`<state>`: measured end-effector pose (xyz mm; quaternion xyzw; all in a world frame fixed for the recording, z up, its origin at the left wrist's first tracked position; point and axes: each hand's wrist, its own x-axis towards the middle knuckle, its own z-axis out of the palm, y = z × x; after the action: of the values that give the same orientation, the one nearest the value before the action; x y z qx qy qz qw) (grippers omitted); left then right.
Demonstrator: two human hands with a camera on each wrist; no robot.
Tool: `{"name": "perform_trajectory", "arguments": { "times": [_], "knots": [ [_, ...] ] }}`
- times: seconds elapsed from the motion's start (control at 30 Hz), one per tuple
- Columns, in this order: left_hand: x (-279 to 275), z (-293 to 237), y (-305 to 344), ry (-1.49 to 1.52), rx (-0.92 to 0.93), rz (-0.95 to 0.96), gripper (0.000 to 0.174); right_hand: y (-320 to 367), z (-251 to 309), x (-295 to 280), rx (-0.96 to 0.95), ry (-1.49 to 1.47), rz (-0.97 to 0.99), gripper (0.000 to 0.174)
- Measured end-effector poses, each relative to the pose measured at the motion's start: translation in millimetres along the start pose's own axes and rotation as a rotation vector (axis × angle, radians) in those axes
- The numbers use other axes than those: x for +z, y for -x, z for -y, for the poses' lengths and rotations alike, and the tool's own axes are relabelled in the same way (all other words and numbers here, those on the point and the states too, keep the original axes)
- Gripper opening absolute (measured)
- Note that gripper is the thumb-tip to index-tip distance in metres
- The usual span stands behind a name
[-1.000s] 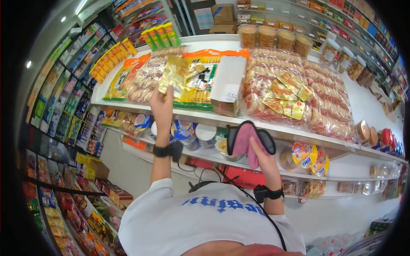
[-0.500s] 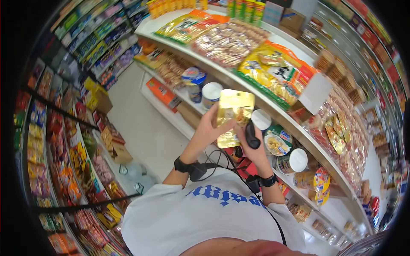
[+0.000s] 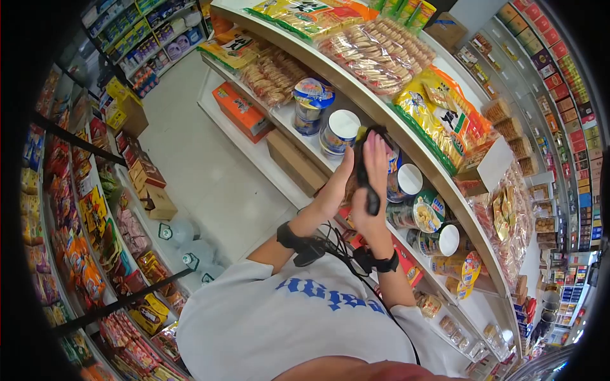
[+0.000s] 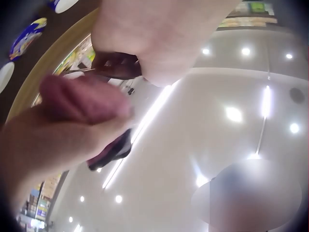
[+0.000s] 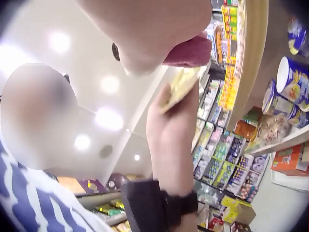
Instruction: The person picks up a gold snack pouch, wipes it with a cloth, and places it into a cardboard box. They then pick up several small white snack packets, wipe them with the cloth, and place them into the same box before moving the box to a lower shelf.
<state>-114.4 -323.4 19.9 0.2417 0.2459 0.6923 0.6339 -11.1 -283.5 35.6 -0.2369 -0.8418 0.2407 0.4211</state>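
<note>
1. Nearest: wrist bands (image 3: 309, 249) sat below both hands, forearms angled up and inward, palms close in front of the shelf.
2. Left hand (image 3: 332, 192): fingers closed down to a pinch on the gold packet (image 5: 182, 87). Light edge grip looked right; squeezing harder would likely crumple the foil.
3. Right hand (image 3: 379, 185): fingers together, nearly straight, gripping the pink-and-black padded thing (image 5: 190, 52). Exact thumb contact: couldn't tell.
4. Packet sat between the hands, mostly hidden from the head view, plainer from the right wrist. Good handling meant keeping the soft padding off its face and turning it with the left wrist, not by tugging. Main risk, my read: padding snagging the packet.
5. Farther: white-lidded cup (image 3: 343, 124) on the lower shelf, just past the fingertips; elbows needed to stay in.
6. Beyond: yellow-and-orange bag (image 3: 438, 114) on the upper shelf.
</note>
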Motion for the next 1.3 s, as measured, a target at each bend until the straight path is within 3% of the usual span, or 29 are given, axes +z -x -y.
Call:
{"name": "perform_trajectory", "arguments": {
  "times": [0.07, 0.1, 0.13, 0.17, 0.23, 0.3, 0.33, 0.37, 0.4, 0.43, 0.47, 0.53, 0.6, 0.63, 0.7, 0.8, 0.83, 0.87, 0.9, 0.97, 1.03, 1.07, 1.13, 1.23, 1.3],
  "knots": [
    [2.2, 3.1, -4.7, -0.176, -0.067, 0.013, 0.071, -0.3, -17.6, 0.7, 0.170, -0.035, -0.064, 0.054],
    [3.2, 5.3, -6.8, -0.270, -0.099, 0.024, 0.072, 0.7, -14.8, -1.5, 0.143, -0.024, -0.072, 0.047],
    [-7.5, 15.4, -10.4, -0.552, -0.066, 0.043, 0.074, -1.0, -11.0, -4.9, 0.109, -0.013, -0.086, 0.042],
    [-12.6, 29.0, -6.6, -0.609, 0.068, 0.022, 0.071, -3.1, -4.4, -11.1, 0.080, -0.011, -0.042, 0.038],
    [3.6, 20.4, -2.4, -0.622, 0.079, -0.003, 0.066, -2.2, 8.5, -26.1, 0.027, -0.003, 0.053, 0.032],
    [16.8, 7.1, 0.2, -0.544, -0.176, -0.020, 0.060, 3.2, -3.7, -37.6, 0.080, 0.019, -0.017, 0.030],
    [15.0, 9.9, -0.2, -0.600, -0.134, 0.020, 0.057, 6.3, -12.4, -40.3, 0.104, 0.028, -0.047, 0.029],
    [11.0, 15.0, -2.9, -0.655, -0.087, 0.059, 0.054, 9.1, -23.0, -34.7, 0.179, -0.161, -0.230, 0.033],
    [16.0, 13.2, -5.6, -0.712, -0.031, 0.099, 0.051, 13.1, -23.4, -27.0, 0.457, -0.671, -0.455, 0.041],
    [30.1, 15.1, 0.6, -0.523, 0.080, 0.077, 0.048, 17.7, -27.9, -39.7, 0.544, -0.839, -0.433, 0.045],
    [37.5, 18.5, -2.5, -0.581, 0.200, 0.050, 0.047, 25.4, -33.9, -55.2, 0.632, -1.009, -0.409, 0.049],
    [51.3, 24.1, -9.1, -0.696, 0.433, 0.010, 0.046, 46.8, -30.9, -63.7, 0.664, -0.980, -0.328, 0.038],
    [58.1, 24.1, -16.3, -0.945, 0.550, -0.021, 0.050, 58.9, -12.1, -66.9, 0.607, -0.720, -0.227, 0.033],
    [56.4, 30.2, -23.5, -1.055, 0.587, -0.070, 0.054, 56.1, 1.6, -72.9, 0.618, -0.700, -0.338, 0.025],
    [65.6, 41.4, -31.2, -1.161, 0.616, -0.161, 0.061, 66.4, -10.4, -85.2, 0.580, -0.502, -0.396, 0.024],
    [95.5, 64.5, -20.1, -0.695, 0.305, 0.266, 0.061, 84.9, -22.3, -100.9, 0.526, -0.287, -0.345, 0.040],
    [105.3, 76.3, -14.9, -0.650, 0.246, 0.219, 0.061, 83.7, -6.6, -108.7, 0.448, -0.244, -0.291, 0.046],
    [109.0, 83.7, -13.4, -0.507, 0.127, 0.236, 0.059, 75.4, 11.0, -111.0, 0.127, -0.256, -0.408, 0.053],
    [110.8, 91.1, -12.1, -0.363, 0.006, 0.246, 0.057, 80.2, 7.3, -119.3, 0.105, -0.258, -0.329, 0.062],
    [144.1, 87.2, -2.4, -0.052, -0.170, 0.180, 0.050, 88.6, -4.0, -138.4, 0.108, -0.182, -0.331, 0.056],
    [145.2, 107.7, 2.0, -0.253, -0.115, 0.151, 0.050, 93.0, -17.3, -147.9, 0.149, -0.120, -0.355, 0.055],
    [146.6, 116.5, 4.0, -0.356, -0.085, 0.142, 0.049, 101.0, -29.2, -140.1, 0.176, -0.229, -0.428, 0.058],
    [162.8, 121.2, 11.4, -0.515, 0.103, 0.127, 0.052, 109.3, -22.8, -145.8, 0.269, -0.505, -0.411, 0.065],
    [172.0, 123.6, 0.6, -0.811, 0.412, 0.156, 0.051, 125.5, -20.6, -173.7, 0.335, -0.518, -0.379, 0.067],
    [164.2, 117.5, -9.8, -0.837, 0.257, 0.174, 0.048, 147.9, -22.7, -184.8, 0.403, -0.591, -0.386, 0.064]
  ]
}}
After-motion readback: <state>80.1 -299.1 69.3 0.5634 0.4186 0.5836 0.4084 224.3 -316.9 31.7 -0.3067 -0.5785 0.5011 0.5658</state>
